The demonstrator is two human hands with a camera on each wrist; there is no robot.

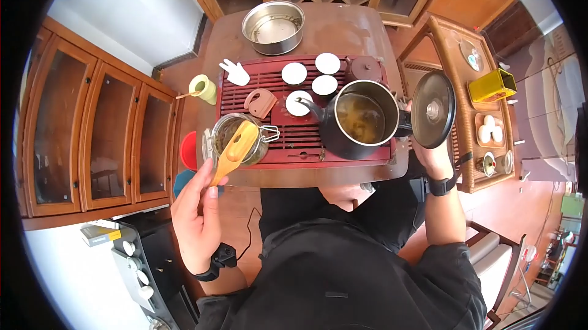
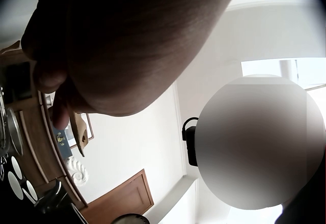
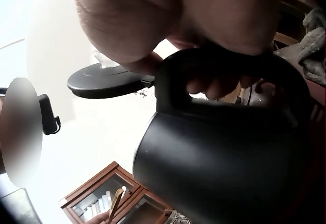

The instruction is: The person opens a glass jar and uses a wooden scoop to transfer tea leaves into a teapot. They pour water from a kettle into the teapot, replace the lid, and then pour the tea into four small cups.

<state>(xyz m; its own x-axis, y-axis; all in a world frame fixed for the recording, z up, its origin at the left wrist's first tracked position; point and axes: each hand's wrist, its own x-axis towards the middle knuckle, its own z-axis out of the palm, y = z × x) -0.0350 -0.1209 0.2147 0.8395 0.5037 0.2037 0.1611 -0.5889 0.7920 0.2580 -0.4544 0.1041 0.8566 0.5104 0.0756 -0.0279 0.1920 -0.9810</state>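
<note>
My left hand [image 1: 199,223] pinches the handle of a wooden tea scoop [image 1: 231,157] between thumb and fingers. The scoop slants over the mouth of a glass jar [image 1: 256,157] with a wire clasp, at the tray's near left corner. Its bowl looks bare. At the right, my right hand [image 1: 432,159] grips a black kettle [image 1: 342,139] by its handle; fingers curl through the handle [image 3: 229,63] in the right wrist view. The kettle's lid [image 1: 431,109] stands raised on its hinge, showing yellowish liquid with darker bits inside.
The kettle overlaps a red slatted tea tray [image 1: 300,138]. Several white cups [image 1: 294,74], a clay teapot [image 1: 361,68], a pinkish clay piece [image 1: 261,104] and a white hand-shaped ornament [image 1: 235,73] sit there. Behind is a steel pot [image 1: 272,31]; a wicker cart [image 1: 468,152] stands right.
</note>
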